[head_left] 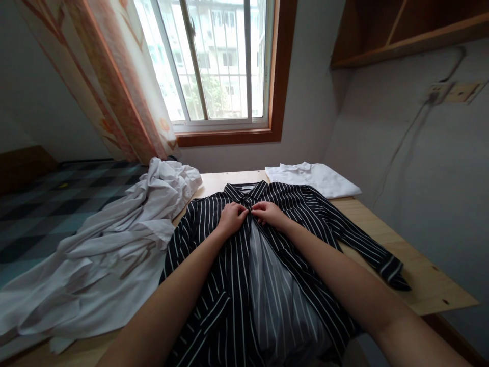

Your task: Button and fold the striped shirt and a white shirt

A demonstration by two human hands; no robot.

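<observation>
A black shirt with white stripes (pixel 237 265) lies front up, its collar (pixel 246 190) pointing away from me. Below the chest its front hangs apart, and the grey inner side shows. My left hand (pixel 232 218) pinches the left front edge a little under the collar. Close beside it, my right hand (pixel 269 214) pinches the other front edge, fingertips almost meeting the left ones. Any button between the fingers is too small to make out. One sleeve (pixel 359 234) stretches out to the right; the other lies bent at the left.
The shirt rests on a wooden board (pixel 416 275). Rumpled white clothes (pixel 126 244) are heaped at the left, beside a checked bed (pixel 76 199). A folded white shirt (pixel 313 178) lies at the back right. Behind are a window (pixel 221 66) and a curtain (pixel 110 76); a cable (pixel 401 142) hangs on the wall.
</observation>
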